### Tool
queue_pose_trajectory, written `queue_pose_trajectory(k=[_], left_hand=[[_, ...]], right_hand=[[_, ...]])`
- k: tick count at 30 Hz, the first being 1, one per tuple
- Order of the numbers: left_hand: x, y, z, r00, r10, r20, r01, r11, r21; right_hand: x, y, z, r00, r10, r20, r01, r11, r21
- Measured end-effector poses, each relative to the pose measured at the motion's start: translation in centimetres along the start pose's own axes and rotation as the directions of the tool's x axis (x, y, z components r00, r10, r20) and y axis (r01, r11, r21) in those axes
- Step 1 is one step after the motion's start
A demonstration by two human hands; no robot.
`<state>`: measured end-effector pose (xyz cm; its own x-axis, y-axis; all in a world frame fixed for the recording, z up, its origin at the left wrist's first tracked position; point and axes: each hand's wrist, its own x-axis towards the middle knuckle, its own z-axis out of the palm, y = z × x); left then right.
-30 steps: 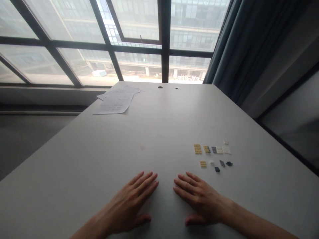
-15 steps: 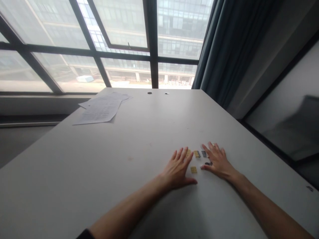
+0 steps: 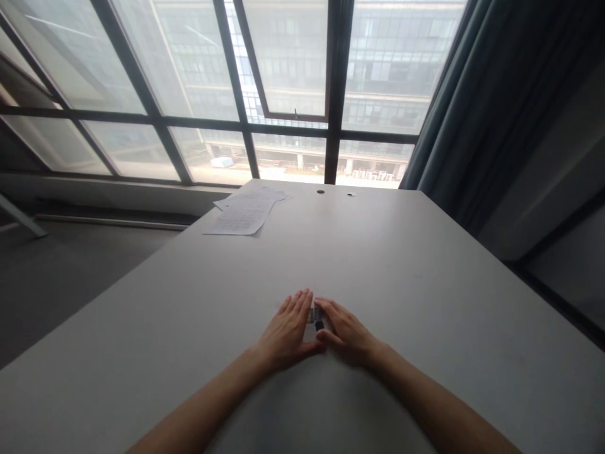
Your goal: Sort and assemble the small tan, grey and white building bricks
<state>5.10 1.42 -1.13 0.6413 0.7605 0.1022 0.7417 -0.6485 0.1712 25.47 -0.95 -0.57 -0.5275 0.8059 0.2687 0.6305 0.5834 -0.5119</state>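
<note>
My left hand (image 3: pixel 287 329) lies palm down on the white table (image 3: pixel 212 284), its fingers stretched forward and its thumb out to the right. My right hand (image 3: pixel 348 333) curves in from the other side, thumb apart from its fingers. The two thumbs meet or nearly meet at the front. Between the palms a few small pieces show: a grey one (image 3: pixel 317 312), a black one (image 3: pixel 319 325) and a yellowish one (image 3: pixel 311 316) by my left fingers. The hands cover any others. Neither hand is closed round a piece.
Printed papers (image 3: pixel 246 211) lie near the far left edge of the table. Two small round fittings, one dark (image 3: pixel 320 192) and one partly white (image 3: pixel 351 195), are set near the far edge. Beyond stand windows and a dark curtain (image 3: pixel 467 94) at the right.
My hands have come together around the small pieces, which were spread out and more visible before. The view has turned, so the papers and windows appear farther right.
</note>
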Motion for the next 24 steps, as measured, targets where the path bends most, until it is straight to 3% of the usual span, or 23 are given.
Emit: queue_pose_trajectory(k=[3,6,11,15,19,24], left_hand=[[-2.6,-2.7,-1.3,0.998,-0.048,0.037,0.047,0.998,0.035],[-3.5,-3.7,-2.4,0.994,0.011,0.11,-0.016,0.999,0.038],[-2.2,-2.6,-3.0,0.976,0.132,0.171,-0.13,0.991,-0.022],[-0.7,-1.3,-2.8,0.967,0.209,0.146,-0.194,0.975,-0.11],[-1.0,-0.2,-2.9,0.95,0.294,0.102,-0.272,0.944,-0.188],[-3.4,-0.6,-3.0,0.974,0.228,0.002,-0.221,0.943,-0.25]], right_hand=[[-0.4,-1.6,0.4,0.999,0.052,0.011,-0.052,0.998,-0.031],[-2.2,-2.7,0.5,0.991,0.112,0.073,-0.099,0.981,-0.165],[-4.8,-4.1,0.8,0.977,0.116,0.177,-0.068,0.963,-0.26],[-5.5,-3.5,0.9,0.979,0.147,0.139,-0.097,0.943,-0.318],[-4.1,-1.7,0.7,0.982,0.174,0.074,-0.136,0.922,-0.363],[0.0,-1.3,0.4,0.98,0.001,0.2,0.052,0.963,-0.263]])
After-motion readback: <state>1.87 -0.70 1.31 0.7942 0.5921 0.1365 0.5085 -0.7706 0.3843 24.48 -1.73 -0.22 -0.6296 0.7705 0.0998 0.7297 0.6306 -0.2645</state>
